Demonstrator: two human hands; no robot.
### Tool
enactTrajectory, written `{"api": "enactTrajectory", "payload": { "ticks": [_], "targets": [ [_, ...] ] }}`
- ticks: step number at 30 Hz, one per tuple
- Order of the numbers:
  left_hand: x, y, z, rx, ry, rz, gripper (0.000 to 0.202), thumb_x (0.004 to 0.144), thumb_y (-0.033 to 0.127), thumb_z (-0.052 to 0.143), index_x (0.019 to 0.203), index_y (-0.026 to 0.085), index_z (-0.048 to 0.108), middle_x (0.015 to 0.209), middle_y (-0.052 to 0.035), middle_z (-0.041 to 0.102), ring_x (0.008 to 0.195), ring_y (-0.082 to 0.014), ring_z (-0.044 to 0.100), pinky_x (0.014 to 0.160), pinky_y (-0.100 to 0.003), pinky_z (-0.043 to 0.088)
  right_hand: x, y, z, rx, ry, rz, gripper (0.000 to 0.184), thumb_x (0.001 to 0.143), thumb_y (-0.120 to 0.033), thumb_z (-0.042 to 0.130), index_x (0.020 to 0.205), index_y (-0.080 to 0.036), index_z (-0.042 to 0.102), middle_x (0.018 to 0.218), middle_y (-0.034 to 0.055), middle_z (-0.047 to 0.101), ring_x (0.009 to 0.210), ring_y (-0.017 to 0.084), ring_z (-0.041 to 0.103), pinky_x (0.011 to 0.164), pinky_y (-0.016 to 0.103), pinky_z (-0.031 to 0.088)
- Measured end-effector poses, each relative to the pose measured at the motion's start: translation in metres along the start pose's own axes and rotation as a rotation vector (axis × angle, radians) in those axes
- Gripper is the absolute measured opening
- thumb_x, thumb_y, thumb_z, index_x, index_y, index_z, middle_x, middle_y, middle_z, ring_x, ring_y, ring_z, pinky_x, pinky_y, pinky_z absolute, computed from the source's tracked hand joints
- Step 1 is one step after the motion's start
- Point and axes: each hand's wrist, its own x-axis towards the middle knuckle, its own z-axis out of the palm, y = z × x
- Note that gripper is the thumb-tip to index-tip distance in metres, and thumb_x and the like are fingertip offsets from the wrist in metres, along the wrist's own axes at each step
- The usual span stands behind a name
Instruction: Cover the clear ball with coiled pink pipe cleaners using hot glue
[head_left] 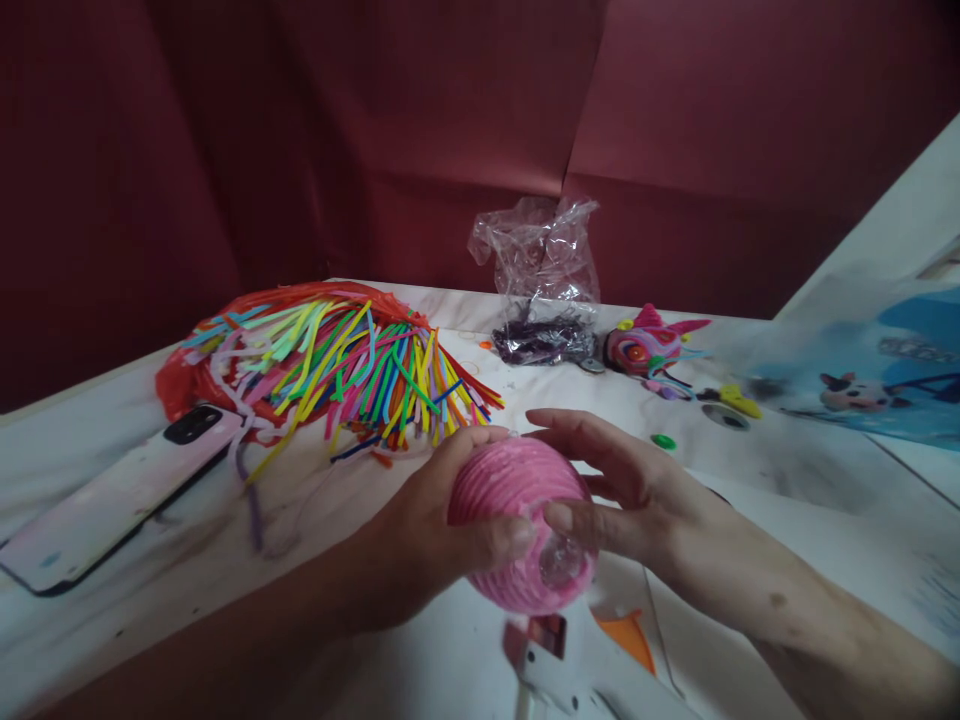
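A round ball wrapped in pink fuzzy strands [517, 475] is held between my two hands. On its lower right, a patch of clear, shiny plastic shows through the wrapping. My left hand [457, 520] curls round the left side, its thumb pressed on the front. From the right, my right hand [634, 490] grips it with the thumb by the bare patch and the fingers over the far side. Just below the ball lies a white glue gun [566, 665] with an orange trigger [631, 640], partly cut off by the frame's lower edge.
Many colourful pipe cleaners [375, 370] spill from a red plastic bag [176, 385] at left, beside a phone [120, 490]. Behind stand a clear bag [547, 255] with dark strands and a pink crafted figure [646, 345]. A tape roll [724, 418] and blue printed packaging [900, 370] are at right.
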Motion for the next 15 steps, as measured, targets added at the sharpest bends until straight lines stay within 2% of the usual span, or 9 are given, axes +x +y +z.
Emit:
{"api": "enactTrajectory", "payload": {
  "ticks": [6,10,15],
  "targets": [
    [-0.0001,-0.0004,0.0006,0.032,0.054,0.006,0.051,0.069,0.026,0.072,0.115,0.02,0.049,0.113,-0.0066,0.059,0.103,-0.0272,0.057,0.086,-0.039,0.046,0.0019,-0.0029,0.0049,-0.02,0.012,-0.038,0.054,0.075,-0.034,0.067,0.123,-0.021,0.047,0.116,0.0071,0.055,0.1,0.025,0.058,0.074,0.031,0.053],
    [-0.0007,-0.0017,0.0034,0.119,0.129,0.022,0.051,0.067,0.021,0.073,0.113,0.02,0.05,0.112,-0.0059,0.059,0.103,-0.026,0.057,0.089,-0.039,0.045,0.0021,-0.0017,0.0086,-0.024,0.009,-0.053,0.051,0.074,-0.03,0.065,0.121,-0.018,0.048,0.112,0.0073,0.058,0.1,0.024,0.058,0.078,0.032,0.052],
    [-0.0009,-0.0033,0.0056,0.028,0.172,0.077,0.052,0.067,0.025,0.074,0.113,0.021,0.051,0.112,-0.0057,0.061,0.101,-0.025,0.058,0.086,-0.037,0.047,0.005,0.0011,0.0011,0.077,0.001,-0.101,0.06,0.081,-0.04,0.067,0.132,-0.021,0.042,0.125,0.0093,0.054,0.108,0.023,0.057,0.086,0.032,0.051]
  ]
}}
